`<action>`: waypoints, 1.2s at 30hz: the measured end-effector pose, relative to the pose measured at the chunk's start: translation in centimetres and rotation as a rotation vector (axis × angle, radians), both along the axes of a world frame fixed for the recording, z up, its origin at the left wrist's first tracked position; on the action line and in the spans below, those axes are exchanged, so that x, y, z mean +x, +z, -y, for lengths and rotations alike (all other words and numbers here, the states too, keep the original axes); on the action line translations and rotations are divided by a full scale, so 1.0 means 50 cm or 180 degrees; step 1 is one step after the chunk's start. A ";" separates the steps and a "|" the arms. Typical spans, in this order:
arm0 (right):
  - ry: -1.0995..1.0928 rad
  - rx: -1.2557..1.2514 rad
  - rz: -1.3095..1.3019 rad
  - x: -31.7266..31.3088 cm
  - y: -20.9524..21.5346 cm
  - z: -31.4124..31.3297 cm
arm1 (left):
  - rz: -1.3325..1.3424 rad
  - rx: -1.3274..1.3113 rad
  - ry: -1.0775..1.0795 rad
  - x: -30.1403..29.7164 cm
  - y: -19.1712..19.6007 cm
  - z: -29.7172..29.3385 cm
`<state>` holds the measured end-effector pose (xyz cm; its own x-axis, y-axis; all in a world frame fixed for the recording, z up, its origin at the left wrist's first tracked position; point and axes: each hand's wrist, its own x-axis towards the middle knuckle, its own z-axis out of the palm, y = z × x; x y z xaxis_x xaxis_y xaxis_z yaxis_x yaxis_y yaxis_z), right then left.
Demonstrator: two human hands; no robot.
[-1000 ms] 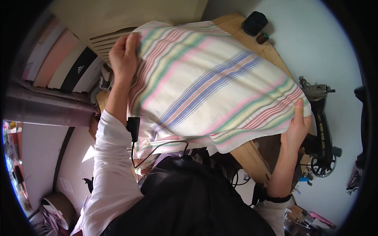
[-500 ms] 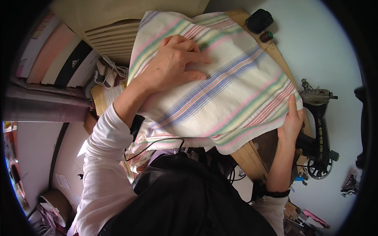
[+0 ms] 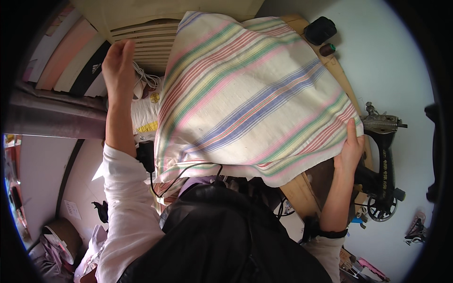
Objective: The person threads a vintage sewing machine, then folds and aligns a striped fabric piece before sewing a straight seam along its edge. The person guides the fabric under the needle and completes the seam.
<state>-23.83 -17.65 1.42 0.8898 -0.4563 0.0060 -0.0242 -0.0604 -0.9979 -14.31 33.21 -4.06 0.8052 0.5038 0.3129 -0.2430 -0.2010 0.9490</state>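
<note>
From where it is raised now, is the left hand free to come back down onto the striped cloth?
Probably yes. The left hand is open and empty beside the striped cloth, with nothing between them; the right hand grips the cloth's other edge.

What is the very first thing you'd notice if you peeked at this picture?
The big striped cloth fills the middle, spread over a wooden table, with pink, green, yellow and blue stripes. The right hand grips its right edge, while the left hand is lifted open in the air to the cloth's left, holding nothing. At the far right stands a black sewing machine, and a dark spool sits near the table's top corner.
</note>
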 end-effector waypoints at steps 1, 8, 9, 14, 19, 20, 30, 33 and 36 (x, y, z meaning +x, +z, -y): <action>0.0003 -0.0006 -0.0011 0.000 -0.001 0.001 | -0.0048 0.0098 0.0019 -0.008 -0.008 -0.015; 0.0002 0.0027 -0.0007 -0.003 0.007 -0.005 | 0.0378 0.1028 -0.1880 -0.039 0.006 0.153; 0.0006 0.0022 0.0006 -0.005 0.008 -0.006 | 0.0461 0.1537 -0.1816 -0.036 0.018 0.187; 0.0058 0.0043 0.0108 -0.009 0.008 -0.007 | 0.0555 0.2528 -0.1776 -0.027 0.051 0.265; 0.0018 0.0054 0.0048 -0.007 -0.002 -0.003 | 0.0580 0.2399 -0.1683 -0.039 0.014 0.223; 0.0009 0.0076 0.0059 -0.006 -0.004 -0.002 | 0.0539 0.2421 -0.1563 -0.044 0.009 0.209; -0.0075 0.0389 -0.0247 0.009 0.011 0.005 | 0.1435 0.0696 -0.2636 -0.278 0.018 0.323; -0.0002 0.0530 -0.0339 0.015 0.019 0.009 | 0.1124 0.1744 -0.2713 -0.345 -0.035 0.392; -0.0029 0.0497 -0.0405 0.020 0.020 0.019 | 0.1176 0.1991 -0.2479 -0.365 -0.074 0.411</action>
